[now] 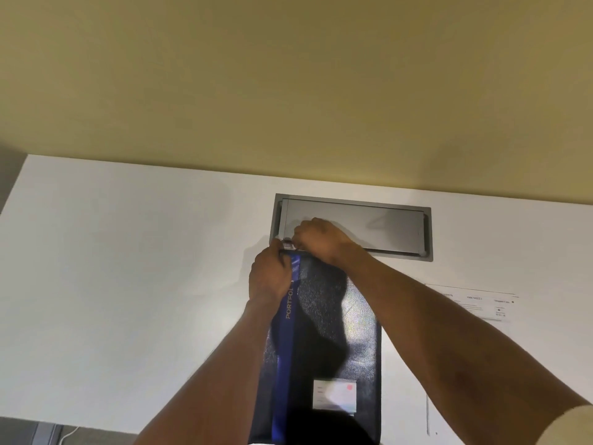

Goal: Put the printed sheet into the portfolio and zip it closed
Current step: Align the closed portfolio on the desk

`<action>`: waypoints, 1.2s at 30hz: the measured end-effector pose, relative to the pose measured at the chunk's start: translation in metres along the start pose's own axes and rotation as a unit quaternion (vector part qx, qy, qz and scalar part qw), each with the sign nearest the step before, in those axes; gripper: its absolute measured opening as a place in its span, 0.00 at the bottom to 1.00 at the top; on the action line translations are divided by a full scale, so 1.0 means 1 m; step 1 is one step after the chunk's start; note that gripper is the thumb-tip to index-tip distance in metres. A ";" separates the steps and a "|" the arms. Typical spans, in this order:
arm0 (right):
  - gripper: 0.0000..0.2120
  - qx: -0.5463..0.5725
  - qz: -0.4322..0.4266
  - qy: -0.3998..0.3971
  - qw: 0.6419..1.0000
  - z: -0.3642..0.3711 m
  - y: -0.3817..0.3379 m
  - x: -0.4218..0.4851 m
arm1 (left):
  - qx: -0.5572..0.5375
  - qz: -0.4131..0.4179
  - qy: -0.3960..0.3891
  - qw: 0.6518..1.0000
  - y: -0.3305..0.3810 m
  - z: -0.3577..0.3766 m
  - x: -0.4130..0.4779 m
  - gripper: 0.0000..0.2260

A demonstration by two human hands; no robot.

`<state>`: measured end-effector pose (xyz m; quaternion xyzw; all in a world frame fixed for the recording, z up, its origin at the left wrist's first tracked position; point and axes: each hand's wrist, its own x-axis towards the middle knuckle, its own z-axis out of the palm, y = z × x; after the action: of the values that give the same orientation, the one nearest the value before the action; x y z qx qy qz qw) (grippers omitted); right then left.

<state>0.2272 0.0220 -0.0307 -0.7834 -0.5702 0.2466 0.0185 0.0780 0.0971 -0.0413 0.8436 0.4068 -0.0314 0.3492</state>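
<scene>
A dark blue mesh portfolio (333, 342) lies lengthwise on the white desk (128, 284), with a bright blue strip marked "PORTFOL" along its left side and a white label card near its close end. My left hand (269, 277) grips its far left corner. My right hand (317, 240) pinches the small zipper pull (287, 243) at that same far corner. The printed sheet (471, 305) lies flat on the desk to the right, partly hidden behind my right forearm.
A grey metal cable hatch (385, 229) is set into the desk just beyond the portfolio. A yellow wall rises behind the desk. A white cable (69, 434) hangs below the front edge at the lower left.
</scene>
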 end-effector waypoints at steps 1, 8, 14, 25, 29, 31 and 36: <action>0.04 -0.033 -0.015 0.010 0.999 0.003 0.005 -0.003 | -0.001 0.001 -0.001 1.000 0.000 0.000 0.000 0.07; 0.05 -0.088 0.000 0.046 0.995 0.017 0.048 -0.039 | -0.019 -0.015 -0.013 1.000 -0.004 0.002 0.005 0.06; 0.05 -0.069 0.034 0.062 0.995 0.024 0.082 -0.079 | -0.027 -0.014 -0.018 0.999 -0.006 0.003 0.007 0.12; 0.05 0.066 0.186 0.176 0.964 0.060 0.093 -0.171 | -0.057 -0.012 -0.015 0.998 -0.009 0.003 0.007 0.13; 0.04 0.060 0.238 0.200 0.949 0.085 0.070 -0.195 | -0.055 -0.012 -0.014 0.998 -0.008 0.004 0.006 0.12; 0.04 0.067 0.257 0.208 0.941 0.097 0.058 -0.205 | -0.056 -0.013 -0.014 0.998 -0.006 0.005 0.004 0.12; 0.08 0.101 0.300 0.211 0.925 0.123 0.025 -0.232 | -0.038 -0.012 -0.009 0.999 -0.005 0.006 0.002 0.13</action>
<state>0.1459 -0.2274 -0.0617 -0.9457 -0.2636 0.1261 0.1426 0.0769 0.0964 -0.0493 0.8244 0.4144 -0.0275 0.3847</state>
